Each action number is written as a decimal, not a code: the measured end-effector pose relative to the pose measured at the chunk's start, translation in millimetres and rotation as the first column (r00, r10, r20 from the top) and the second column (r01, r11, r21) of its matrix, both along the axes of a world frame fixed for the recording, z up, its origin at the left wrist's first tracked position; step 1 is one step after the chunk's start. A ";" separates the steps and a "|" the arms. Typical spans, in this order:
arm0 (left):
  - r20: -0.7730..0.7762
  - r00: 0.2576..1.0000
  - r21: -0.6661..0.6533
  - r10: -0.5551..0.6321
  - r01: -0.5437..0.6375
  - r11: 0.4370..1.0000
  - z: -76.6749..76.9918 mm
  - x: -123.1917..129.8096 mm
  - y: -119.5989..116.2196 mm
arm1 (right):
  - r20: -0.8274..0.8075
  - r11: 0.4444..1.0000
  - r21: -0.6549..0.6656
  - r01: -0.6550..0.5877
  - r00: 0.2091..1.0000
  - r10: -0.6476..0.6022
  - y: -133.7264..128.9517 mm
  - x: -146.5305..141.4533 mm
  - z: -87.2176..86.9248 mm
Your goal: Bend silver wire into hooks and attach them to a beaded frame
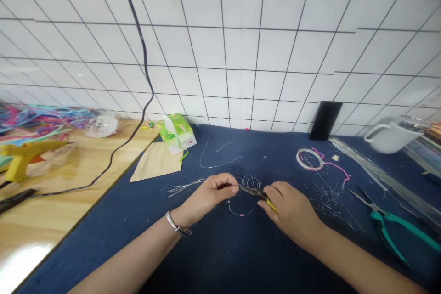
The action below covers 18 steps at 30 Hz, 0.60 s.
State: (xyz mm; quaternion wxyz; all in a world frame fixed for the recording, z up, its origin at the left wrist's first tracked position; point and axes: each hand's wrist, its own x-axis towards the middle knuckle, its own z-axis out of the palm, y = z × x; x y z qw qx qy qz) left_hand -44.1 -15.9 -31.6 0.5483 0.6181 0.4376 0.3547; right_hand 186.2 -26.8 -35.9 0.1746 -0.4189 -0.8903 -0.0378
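In the middle of the dark blue mat [227,257], my left hand [217,189] pinches a thin silver wire between thumb and fingertips. My right hand [287,204] is wrapped round the yellow handles of small pliers [254,191], whose dark jaws point left and meet the wire at my left fingertips. Whether the jaws are closed on it I cannot tell. Below the hands shows a curved wire ring [237,214] with a small pink piece on it. Behind the pliers lie looped wires [251,180]. Cut straight wires [184,187] rest left of my left hand.
Teal-handled pliers [386,218] and wire offcuts [329,194] lie at right, near a round dish [309,160] with pink thread. Behind are a wire bundle [358,163], black block [325,120] and white mug [392,135]. At left: green-white packet [177,133], black cable [112,158], yellow glue gun [25,156].
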 end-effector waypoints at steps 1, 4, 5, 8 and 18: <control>-0.005 1.000 0.001 0.003 -0.003 1.000 -0.4 0.1 -0.1 | -0.001 1.000 -0.002 0.002 1.000 -0.002 0.0 0.2 0.2; -0.051 0.999 0.004 0.012 -0.012 1.000 -1.8 0.9 -0.4 | -0.007 1.000 -0.002 0.009 1.000 -0.009 0.5 0.5 0.0; -0.074 0.997 0.008 0.018 -0.017 1.000 -2.0 1.3 -0.4 | -0.010 1.000 -0.002 0.012 1.000 -0.012 0.6 0.5 -0.2; -0.133 0.990 0.034 0.041 -0.037 0.999 -1.3 2.4 -0.4 | -0.023 1.000 -0.007 0.010 1.000 -0.010 0.9 0.6 -1.1; -0.214 0.975 0.101 0.052 -0.030 0.994 1.1 3.3 -3.1 | -0.065 0.996 -0.084 -0.010 0.998 0.005 1.7 1.6 -2.2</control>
